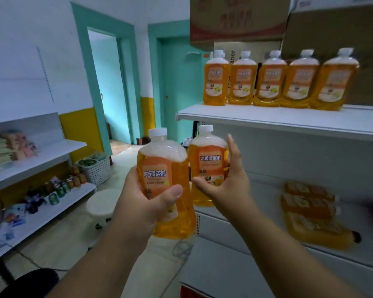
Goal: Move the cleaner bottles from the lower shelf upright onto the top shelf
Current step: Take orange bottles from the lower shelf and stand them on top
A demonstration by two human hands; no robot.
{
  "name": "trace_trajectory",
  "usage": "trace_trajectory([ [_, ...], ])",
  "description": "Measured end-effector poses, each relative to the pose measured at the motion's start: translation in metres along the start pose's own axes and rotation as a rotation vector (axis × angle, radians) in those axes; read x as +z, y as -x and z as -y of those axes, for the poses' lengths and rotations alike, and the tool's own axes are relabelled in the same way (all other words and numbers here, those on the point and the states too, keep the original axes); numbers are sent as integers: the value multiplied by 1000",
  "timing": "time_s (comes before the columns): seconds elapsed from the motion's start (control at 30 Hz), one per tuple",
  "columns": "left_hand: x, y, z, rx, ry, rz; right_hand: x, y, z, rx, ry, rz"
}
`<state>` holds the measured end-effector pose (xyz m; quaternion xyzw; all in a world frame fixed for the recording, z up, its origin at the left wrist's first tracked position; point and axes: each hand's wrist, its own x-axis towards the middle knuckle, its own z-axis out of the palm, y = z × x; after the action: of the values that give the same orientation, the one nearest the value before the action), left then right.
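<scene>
I hold two orange cleaner bottles with white caps, both upright, in front of the shelf unit. My left hand (148, 194) grips the nearer bottle (163, 171) round its middle. My right hand (225, 179) holds the second bottle (207, 160) from its right side, thumb across the label. Both bottles are below and left of the top shelf (289, 120), where several identical bottles (269, 80) stand upright in a row. On the lower shelf (364, 252) at the right, three more bottles (310, 209) lie on their sides.
Cardboard boxes (239, 20) sit above and behind the top-shelf row. Across the aisle at left, white shelves (37, 155) carry cans, packets and a white basket (97, 168). A white stool (101, 207) stands on the floor. Teal doorways are at the back.
</scene>
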<state>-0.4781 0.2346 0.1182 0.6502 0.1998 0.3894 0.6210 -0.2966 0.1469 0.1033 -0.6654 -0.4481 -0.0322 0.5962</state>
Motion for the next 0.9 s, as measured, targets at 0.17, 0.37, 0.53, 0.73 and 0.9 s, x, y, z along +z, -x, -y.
trace_trajectory([
  [0.17, 3, -23, -24, 104, -7, 56, -37, -25, 50, -138, 5, -171],
  [0.37, 56, -77, -65, 310, -77, 120, -118, -50, 85, -294, 155, -324],
  [0.53, 128, -139, -97, 508, -178, 145, -182, -79, 85, -345, 232, -350],
  [0.73, 202, -216, -109, 610, -295, 111, -226, -129, 61, -309, 257, -338],
  [0.9, 232, -266, -84, 563, -430, 41, -226, -167, 26, -241, 322, -301],
])
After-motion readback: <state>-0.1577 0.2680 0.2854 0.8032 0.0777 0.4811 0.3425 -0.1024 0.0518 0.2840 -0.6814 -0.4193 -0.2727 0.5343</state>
